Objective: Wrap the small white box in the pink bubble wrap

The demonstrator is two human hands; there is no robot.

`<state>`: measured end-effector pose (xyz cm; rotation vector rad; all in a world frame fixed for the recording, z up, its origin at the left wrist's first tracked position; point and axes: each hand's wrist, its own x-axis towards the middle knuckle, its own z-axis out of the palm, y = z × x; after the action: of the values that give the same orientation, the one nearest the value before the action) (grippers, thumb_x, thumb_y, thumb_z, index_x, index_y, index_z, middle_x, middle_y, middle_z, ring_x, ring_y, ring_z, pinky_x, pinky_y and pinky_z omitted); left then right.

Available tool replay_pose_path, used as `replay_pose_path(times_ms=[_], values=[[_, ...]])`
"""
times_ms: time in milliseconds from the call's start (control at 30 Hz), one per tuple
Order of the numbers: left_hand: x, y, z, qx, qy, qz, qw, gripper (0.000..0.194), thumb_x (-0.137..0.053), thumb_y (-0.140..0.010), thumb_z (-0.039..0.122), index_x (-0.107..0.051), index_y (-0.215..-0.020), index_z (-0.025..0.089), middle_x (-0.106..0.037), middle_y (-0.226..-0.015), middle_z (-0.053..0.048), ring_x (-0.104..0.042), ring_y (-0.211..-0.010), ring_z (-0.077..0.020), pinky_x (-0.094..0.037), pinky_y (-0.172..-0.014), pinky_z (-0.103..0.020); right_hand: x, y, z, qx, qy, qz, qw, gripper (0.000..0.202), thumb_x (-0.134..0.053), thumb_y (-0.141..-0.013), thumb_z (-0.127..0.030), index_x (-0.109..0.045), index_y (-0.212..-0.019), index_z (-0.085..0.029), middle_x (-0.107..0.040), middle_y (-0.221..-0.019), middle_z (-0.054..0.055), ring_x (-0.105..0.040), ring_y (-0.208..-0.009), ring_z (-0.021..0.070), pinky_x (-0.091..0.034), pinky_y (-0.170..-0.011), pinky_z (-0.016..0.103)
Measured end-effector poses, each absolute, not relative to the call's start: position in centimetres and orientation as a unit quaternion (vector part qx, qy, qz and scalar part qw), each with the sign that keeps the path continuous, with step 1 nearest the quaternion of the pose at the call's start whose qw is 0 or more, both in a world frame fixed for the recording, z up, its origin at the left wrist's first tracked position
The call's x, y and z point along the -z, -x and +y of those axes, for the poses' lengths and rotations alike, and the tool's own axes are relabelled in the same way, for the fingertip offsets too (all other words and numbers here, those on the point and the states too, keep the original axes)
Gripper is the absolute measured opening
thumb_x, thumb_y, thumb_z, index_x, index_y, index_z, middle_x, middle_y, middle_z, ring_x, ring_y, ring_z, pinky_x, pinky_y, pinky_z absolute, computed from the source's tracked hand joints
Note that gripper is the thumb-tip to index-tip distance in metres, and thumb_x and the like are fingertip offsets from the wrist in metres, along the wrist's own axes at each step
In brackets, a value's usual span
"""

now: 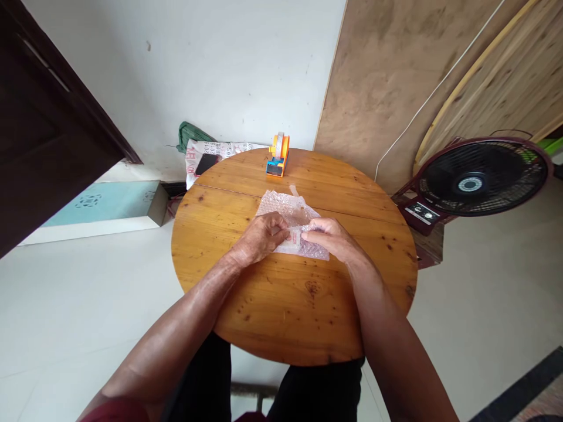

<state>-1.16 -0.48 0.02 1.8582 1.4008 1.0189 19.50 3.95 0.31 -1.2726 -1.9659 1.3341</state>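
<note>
A sheet of bubble wrap (281,203) lies on the round wooden table (281,316), partly folded over a small item with red marks (295,239) that I cannot make out. My left hand (264,237) pinches the wrap at its left side, fingers curled and thumb pressed in. From the right, my right hand (329,235) grips the wrap with thumb and fingers together. Both hands rest low over the sheet, a small gap between their fingertips. The fingers hide part of the fold.
An orange and blue tape dispenser (278,155) stands at the table's far edge. To the right is a black fan (475,181). Behind the table lie a printed white sack (193,153) with a dark phone-like object (206,164) on it. A pale blue box (105,202) sits at left.
</note>
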Motion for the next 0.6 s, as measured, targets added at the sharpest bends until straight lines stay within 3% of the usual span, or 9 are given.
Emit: replay_pose_path(times_ms=[233, 367, 433, 500, 600], values=[[0.1, 1.1, -0.2, -0.397, -0.655, 0.533, 0.359, 0.011, -0.064, -0.075, 0.026, -0.062, -0.072, 0.015, -0.063, -0.068, 0.002, -0.051, -0.062, -0.0098, -0.038, -0.059, -0.021, -0.9, -19.5, 3.8, -0.498, 0.478, -0.694, 0.202, 0.020, -0.060, -0.075, -0.038, -0.059, -0.074, -0.018, -0.052, -0.061, -0.004, -0.046, -0.054, 0.0110, -0.032, -0.052, 0.025], [0.4, 1.0, 0.1, -0.416, -0.639, 0.491, 0.422, 0.013, -0.063, -0.075, 0.028, -0.059, -0.074, 0.015, -0.065, -0.070, 0.000, -0.054, -0.064, -0.0105, -0.040, -0.060, -0.022, -1.1, -19.4, 3.7, -0.410, 0.496, -0.741, 0.193, 0.012, -0.058, -0.075, -0.031, -0.057, -0.073, -0.019, -0.053, -0.063, -0.004, -0.047, -0.056, 0.0118, -0.034, -0.053, 0.025], [0.5, 0.9, 0.3, -0.422, -0.627, 0.480, 0.446, 0.016, -0.064, -0.074, 0.028, -0.058, -0.081, 0.016, -0.066, -0.071, 0.000, -0.057, -0.066, -0.0115, -0.041, -0.061, -0.022, -1.0, -19.1, 3.5, -0.339, 0.481, -0.772, 0.240, 0.010, -0.057, -0.073, -0.024, -0.059, -0.082, -0.020, -0.060, -0.075, -0.001, -0.055, -0.067, 0.0150, -0.041, -0.060, 0.027], [0.6, 0.9, 0.4, -0.421, -0.617, 0.483, 0.456, 0.021, -0.063, -0.074, 0.029, -0.057, -0.088, 0.016, -0.066, -0.071, 0.000, -0.057, -0.065, -0.0120, -0.041, -0.059, -0.022, -1.1, -18.7, 3.2, -0.273, 0.438, -0.803, 0.297, 0.021, -0.055, -0.072, -0.017, -0.059, -0.091, -0.021, -0.064, -0.094, 0.004, -0.060, -0.087, 0.0194, -0.046, -0.075, 0.031], [0.6, 1.0, 0.4, -0.407, -0.633, 0.487, 0.443, 0.021, -0.061, -0.076, 0.029, -0.059, -0.092, 0.016, -0.067, -0.075, 0.000, -0.059, -0.070, -0.0130, -0.043, -0.063, -0.023, -1.3, -18.1, 2.7, -0.215, 0.353, -0.848, 0.332, 0.018, -0.055, -0.075, -0.014, -0.062, -0.088, -0.023, -0.062, -0.107, 0.006, -0.057, -0.105, 0.0226, -0.044, -0.092, 0.037]])
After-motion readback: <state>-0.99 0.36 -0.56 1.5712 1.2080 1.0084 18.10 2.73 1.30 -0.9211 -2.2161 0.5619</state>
